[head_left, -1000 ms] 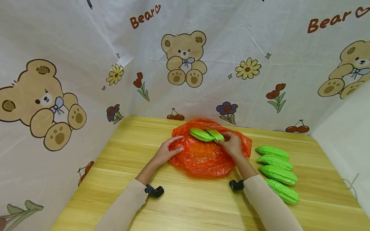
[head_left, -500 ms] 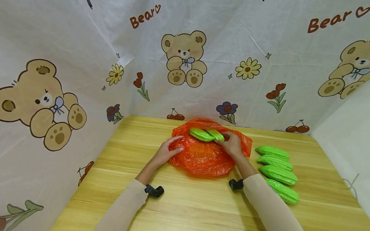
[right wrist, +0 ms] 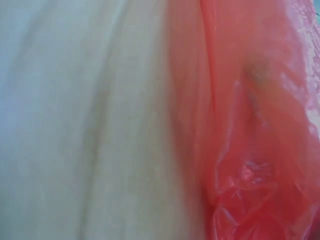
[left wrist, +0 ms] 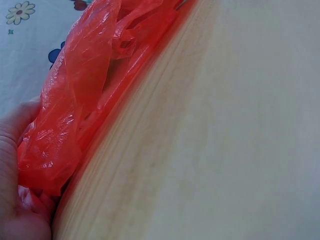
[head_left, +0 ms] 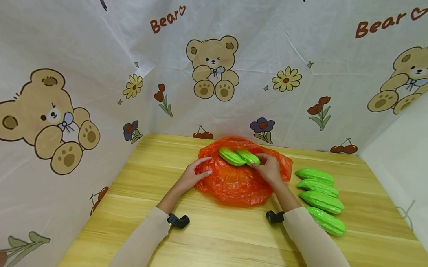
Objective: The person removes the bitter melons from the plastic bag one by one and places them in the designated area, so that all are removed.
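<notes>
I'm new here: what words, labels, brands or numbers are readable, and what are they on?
"Bear", with a heart outline: on the white cloth, upper left of centre.
"Bear", with a heart outline: same cloth, upper right.
Pale patch beside the right sleeve: too small to tell if it bears text.
Red bag and green vegetables: no readable text.

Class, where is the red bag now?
In the head view, the red bag lies far back on the table, the left hand at its left edge, the row of green gourds to its right.
</notes>
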The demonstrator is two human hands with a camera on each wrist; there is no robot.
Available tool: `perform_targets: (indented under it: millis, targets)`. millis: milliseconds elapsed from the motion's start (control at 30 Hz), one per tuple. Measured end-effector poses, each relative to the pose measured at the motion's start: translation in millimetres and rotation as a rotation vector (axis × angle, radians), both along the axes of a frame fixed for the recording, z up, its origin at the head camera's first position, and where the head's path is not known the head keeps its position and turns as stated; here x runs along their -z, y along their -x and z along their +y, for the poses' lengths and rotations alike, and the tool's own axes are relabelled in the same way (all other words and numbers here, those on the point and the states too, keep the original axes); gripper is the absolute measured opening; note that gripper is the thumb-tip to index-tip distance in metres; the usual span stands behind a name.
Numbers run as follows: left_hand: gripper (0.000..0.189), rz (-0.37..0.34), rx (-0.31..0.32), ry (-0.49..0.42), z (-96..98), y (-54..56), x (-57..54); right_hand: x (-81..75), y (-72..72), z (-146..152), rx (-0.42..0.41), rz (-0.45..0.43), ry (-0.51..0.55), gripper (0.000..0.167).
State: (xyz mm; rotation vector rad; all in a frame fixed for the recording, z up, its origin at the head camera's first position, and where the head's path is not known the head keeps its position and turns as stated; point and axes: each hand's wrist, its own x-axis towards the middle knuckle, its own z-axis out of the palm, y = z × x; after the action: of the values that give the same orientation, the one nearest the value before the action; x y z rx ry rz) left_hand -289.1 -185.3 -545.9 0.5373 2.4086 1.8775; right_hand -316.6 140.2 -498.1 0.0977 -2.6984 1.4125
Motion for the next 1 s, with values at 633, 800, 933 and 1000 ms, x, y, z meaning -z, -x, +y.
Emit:
perform_targets:
  millis: [633,800,933,1000]
  targets:
    - [0.054,0.008,-0.015,0.009,-0.8,1.0,4.1,-13.4,-27.8,-3,-0.029,0.001,0.0,0.047]
    - [0.054,0.008,-0.016,0.009,-0.5,0.8,4.3,-17.7,-35.7,-1,-0.034,0.011,0.015,0.047]
    - [0.055,-0.005,-0.003,-0.007,-0.1,0.7,2.7,-22.7,-41.8,1,-0.047,0.004,0.025,0.048]
    - [0.056,-0.01,0.002,-0.014,0.2,0.6,1.5,-24.8,-44.6,1,-0.054,0.003,0.025,0.048]
